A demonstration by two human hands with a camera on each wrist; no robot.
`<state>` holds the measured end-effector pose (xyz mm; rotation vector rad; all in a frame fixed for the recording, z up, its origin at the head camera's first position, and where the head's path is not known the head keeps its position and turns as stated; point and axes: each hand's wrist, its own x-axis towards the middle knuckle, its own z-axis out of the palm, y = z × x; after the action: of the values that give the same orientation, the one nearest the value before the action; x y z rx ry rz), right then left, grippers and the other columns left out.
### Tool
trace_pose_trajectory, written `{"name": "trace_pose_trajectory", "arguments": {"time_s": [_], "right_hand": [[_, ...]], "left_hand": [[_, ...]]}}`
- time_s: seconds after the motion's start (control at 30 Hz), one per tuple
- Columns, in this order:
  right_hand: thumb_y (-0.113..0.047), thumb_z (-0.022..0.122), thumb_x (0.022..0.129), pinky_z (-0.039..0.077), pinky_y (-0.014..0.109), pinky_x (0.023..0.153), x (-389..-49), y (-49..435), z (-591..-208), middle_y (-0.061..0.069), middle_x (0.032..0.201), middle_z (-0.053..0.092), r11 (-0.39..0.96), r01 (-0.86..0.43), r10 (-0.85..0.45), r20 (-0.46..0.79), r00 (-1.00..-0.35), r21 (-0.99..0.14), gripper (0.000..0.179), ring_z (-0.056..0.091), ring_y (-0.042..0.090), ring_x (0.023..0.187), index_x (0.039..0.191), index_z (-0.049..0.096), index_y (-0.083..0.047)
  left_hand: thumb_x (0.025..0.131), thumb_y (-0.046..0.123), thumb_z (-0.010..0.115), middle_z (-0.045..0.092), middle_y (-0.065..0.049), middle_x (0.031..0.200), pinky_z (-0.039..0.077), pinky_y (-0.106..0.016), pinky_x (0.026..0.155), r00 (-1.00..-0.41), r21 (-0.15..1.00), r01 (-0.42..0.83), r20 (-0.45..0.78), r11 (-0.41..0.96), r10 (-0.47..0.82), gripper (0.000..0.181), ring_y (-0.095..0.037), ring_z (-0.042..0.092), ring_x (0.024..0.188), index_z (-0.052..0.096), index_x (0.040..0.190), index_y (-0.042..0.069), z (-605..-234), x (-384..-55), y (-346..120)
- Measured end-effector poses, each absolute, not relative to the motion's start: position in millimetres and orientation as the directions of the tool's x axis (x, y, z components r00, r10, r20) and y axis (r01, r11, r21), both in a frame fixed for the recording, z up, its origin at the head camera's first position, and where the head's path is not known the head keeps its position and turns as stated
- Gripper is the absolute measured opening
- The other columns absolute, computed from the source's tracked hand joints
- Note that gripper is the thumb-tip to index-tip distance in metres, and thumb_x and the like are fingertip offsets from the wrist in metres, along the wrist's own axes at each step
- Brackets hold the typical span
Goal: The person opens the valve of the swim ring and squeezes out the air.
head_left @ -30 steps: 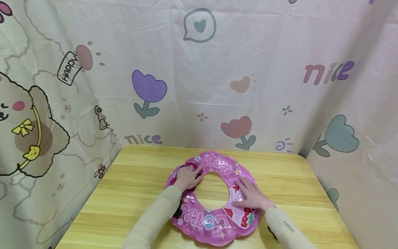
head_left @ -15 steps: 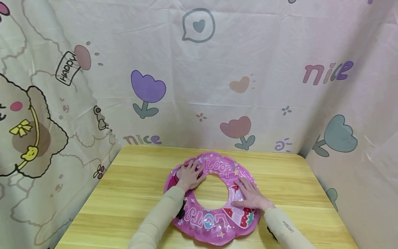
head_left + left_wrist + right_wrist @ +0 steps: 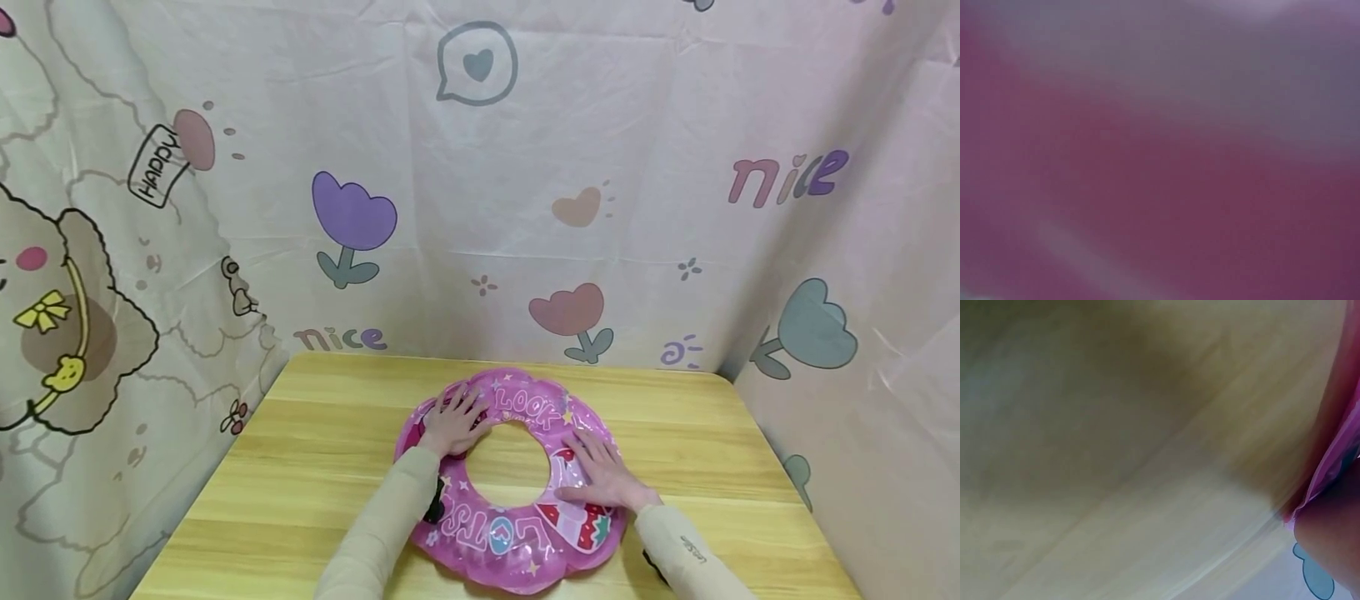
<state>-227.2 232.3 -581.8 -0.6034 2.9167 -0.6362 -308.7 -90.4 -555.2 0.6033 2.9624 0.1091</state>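
Note:
A pink inflatable swim ring [image 3: 517,562], printed with letters, stars and a strawberry cake slice, lies flat on the wooden table in the head view. The left hand [image 3: 452,423] rests on its upper left side with fingers spread. Over on the right side, the right hand [image 3: 606,477] lies on the ring, fingers extended across the cake print. The left wrist view is filled by a blurred pink surface of the ring [image 3: 1210,212]. At the right edge of the right wrist view, the ring's rim [image 3: 1335,450] shows beside part of the right hand [image 3: 1332,531].
The wooden table [image 3: 300,467] extends around the ring on both sides and behind it. A pale printed curtain [image 3: 465,167] hangs along the table's back edge and at both sides. A black strap or device [image 3: 435,502] sits at the left wrist.
The left hand's fingers, bent with the index finger pointing right at first, have spread out flat on the ring. The right hand and the ring have hardly moved.

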Motion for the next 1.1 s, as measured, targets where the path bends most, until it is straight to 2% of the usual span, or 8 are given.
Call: {"name": "trace_pose_trajectory", "arguments": {"time_s": [0.07,0.23,0.43,0.6,0.7,0.87,1.1], "right_hand": [[-0.069,0.069,0.079,0.008,0.070,0.123,-227.2,231.7,-581.6,0.019,0.168,0.018,0.836,-0.358,-0.399,-0.013,-0.917,-0.417,0.107,0.018,0.044,0.154,0.159,0.026,-0.012],[-0.072,0.067,0.079,0.005,0.070,0.123,-225.1,228.6,-576.8,0.022,0.167,0.019,0.824,-0.362,-0.412,-0.021,-0.911,-0.437,0.109,0.017,0.046,0.154,0.159,0.026,-0.009],[-0.072,0.064,0.082,0.006,0.067,0.124,-221.2,225.4,-573.2,0.021,0.168,0.015,0.837,-0.379,-0.426,-0.036,-0.904,-0.394,0.108,0.015,0.045,0.154,0.160,0.023,-0.008],[-0.066,0.068,0.083,0.010,0.070,0.122,-220.2,225.3,-571.7,0.024,0.167,0.018,0.840,-0.383,-0.424,-0.025,-0.905,-0.384,0.105,0.018,0.048,0.153,0.158,0.027,-0.005],[-0.068,0.065,0.083,0.009,0.069,0.123,-220.4,226.2,-574.3,0.023,0.167,0.017,0.842,-0.387,-0.424,-0.016,-0.906,-0.376,0.106,0.017,0.047,0.153,0.159,0.025,-0.006],[-0.072,0.062,0.083,0.004,0.069,0.123,-221.7,227.7,-580.2,0.023,0.167,0.016,0.821,-0.400,-0.430,0.019,-0.903,-0.407,0.106,0.015,0.048,0.153,0.160,0.022,-0.010],[-0.069,0.064,0.083,0.006,0.067,0.124,-222.3,226.6,-574.2,0.022,0.168,0.016,0.850,-0.366,-0.409,-0.036,-0.912,-0.378,0.106,0.016,0.046,0.154,0.160,0.024,-0.008]], "left_hand": [[0.105,0.058,0.031,0.021,-0.001,0.170,0.009,-0.055,0.129,-0.913,0.107,0.385,-0.097,0.917,0.395,0.062,-0.027,0.012,0.160,0.032,0.159,0.027,-557.2,-309.8,-91.1],[0.106,0.056,0.024,0.015,0.000,0.172,0.002,-0.053,0.130,-0.913,0.120,0.390,-0.073,0.913,0.400,0.062,-0.026,0.008,0.160,0.022,0.162,0.028,-574.2,-314.7,-95.7],[0.107,0.056,0.022,0.013,0.000,0.172,0.003,-0.052,0.130,-0.911,0.093,0.403,-0.060,0.910,0.409,0.063,-0.025,0.009,0.160,0.017,0.163,0.028,-576.7,-312.2,-97.4],[0.107,0.054,0.025,0.018,-0.002,0.171,0.007,-0.053,0.130,-0.909,0.079,0.409,-0.046,0.909,0.413,0.062,-0.027,0.014,0.159,0.021,0.162,0.027,-570.6,-307.4,-95.4],[0.107,0.053,0.027,0.022,-0.002,0.170,0.010,-0.054,0.129,-0.911,0.079,0.408,-0.024,0.909,0.411,0.061,-0.027,0.018,0.158,0.026,0.161,0.025,-568.3,-305.9,-94.3],[0.107,0.056,0.023,0.017,0.000,0.171,0.008,-0.053,0.130,-0.915,0.062,0.399,-0.034,0.915,0.401,0.062,-0.025,0.014,0.159,0.021,0.162,0.028,-569.1,-305.5,-93.3],[0.106,0.057,0.022,0.018,0.001,0.171,0.009,-0.053,0.130,-0.914,0.068,0.403,-0.026,0.913,0.405,0.062,-0.025,0.014,0.159,0.021,0.162,0.029,-570.1,-306.8,-92.3]]}}
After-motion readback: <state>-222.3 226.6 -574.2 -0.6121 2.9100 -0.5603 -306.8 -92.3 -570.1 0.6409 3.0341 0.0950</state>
